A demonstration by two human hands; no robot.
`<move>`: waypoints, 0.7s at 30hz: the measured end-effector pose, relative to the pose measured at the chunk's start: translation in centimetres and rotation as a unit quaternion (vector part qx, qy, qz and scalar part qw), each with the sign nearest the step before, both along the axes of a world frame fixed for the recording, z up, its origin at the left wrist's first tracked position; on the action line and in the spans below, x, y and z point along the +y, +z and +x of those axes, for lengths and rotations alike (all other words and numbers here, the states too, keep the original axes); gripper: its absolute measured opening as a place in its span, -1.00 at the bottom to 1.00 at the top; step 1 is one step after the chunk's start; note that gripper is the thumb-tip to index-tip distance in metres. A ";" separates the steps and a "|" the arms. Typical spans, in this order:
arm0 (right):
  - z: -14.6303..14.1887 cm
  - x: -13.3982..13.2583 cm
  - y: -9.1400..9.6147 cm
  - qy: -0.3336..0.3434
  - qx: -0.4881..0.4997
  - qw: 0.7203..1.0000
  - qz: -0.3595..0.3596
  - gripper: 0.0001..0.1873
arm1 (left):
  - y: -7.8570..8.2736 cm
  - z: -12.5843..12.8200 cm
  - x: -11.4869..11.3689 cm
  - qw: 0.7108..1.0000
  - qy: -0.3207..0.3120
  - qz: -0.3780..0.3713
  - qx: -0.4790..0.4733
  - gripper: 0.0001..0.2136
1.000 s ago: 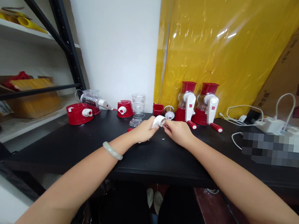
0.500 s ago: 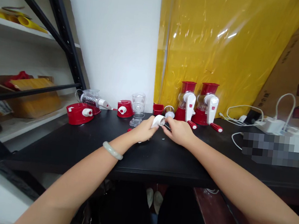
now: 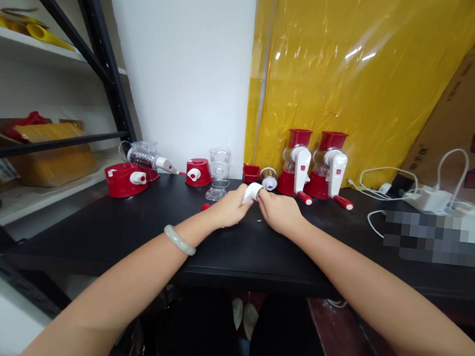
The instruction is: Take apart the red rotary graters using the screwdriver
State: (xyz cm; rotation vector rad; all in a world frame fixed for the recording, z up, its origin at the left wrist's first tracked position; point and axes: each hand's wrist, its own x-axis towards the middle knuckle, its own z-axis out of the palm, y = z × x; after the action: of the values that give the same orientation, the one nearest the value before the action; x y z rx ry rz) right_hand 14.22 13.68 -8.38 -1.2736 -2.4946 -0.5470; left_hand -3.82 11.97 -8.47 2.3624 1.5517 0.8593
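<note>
- The white part (image 3: 253,192) is gripped by the left hand (image 3: 231,207) over the table (image 3: 229,256); its lower end is covered by that hand.
- The right hand (image 3: 281,212) is held at its other end, fingertips hidden; whether anything is gripped there cannot be told.
- A red piece (image 3: 205,206) is partly hidden by the left arm.
- The carton (image 3: 452,110) is cut off by the frame.
</note>
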 end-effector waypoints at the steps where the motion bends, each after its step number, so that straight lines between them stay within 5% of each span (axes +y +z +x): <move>1: 0.0 0.0 0.0 0.003 -0.001 1.000 0.001 -0.58 | 0.0 0.0 0.0 1.000 0.001 0.000 -0.001 -0.88; 21: 0.5 0.0 0.4 0.010 0.034 0.999 -0.017 -0.67 | -0.2 -0.4 0.5 1.000 0.006 0.009 0.004 -0.85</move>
State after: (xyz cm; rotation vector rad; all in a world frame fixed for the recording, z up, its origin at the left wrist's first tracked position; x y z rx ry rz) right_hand 14.67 13.72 -8.00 -1.2576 -2.4678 -0.4519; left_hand -4.21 12.51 -8.65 2.3747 1.5685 0.8711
